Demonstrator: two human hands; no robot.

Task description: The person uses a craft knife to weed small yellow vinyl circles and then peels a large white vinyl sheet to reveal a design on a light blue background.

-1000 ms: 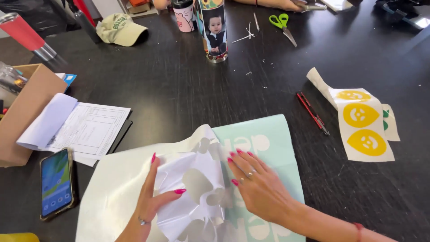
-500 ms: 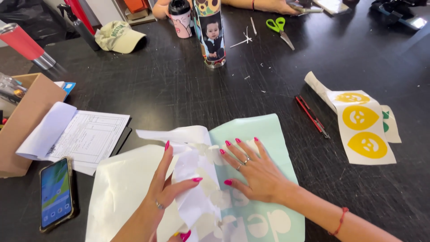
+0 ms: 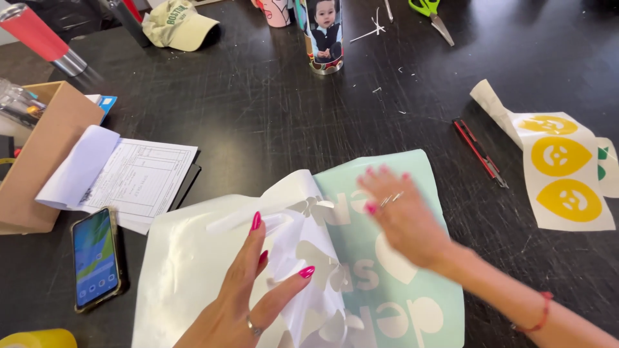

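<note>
Peeling step, by the look of it: left hand (image 3: 242,293), fingers spread, pins the clear film (image 3: 303,258); right hand (image 3: 396,216), flat and open, presses the mint sheet (image 3: 412,193) at the table's (image 3: 258,109) near edge. Next calls for steady pull.

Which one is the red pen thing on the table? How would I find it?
Start at the dark table and look toward its right side, where a white sheet with yellow smiley stickers lies. Just left of that sheet is a thin red and black tool, lying slanted. It is the only long, skinny thing there.
</note>
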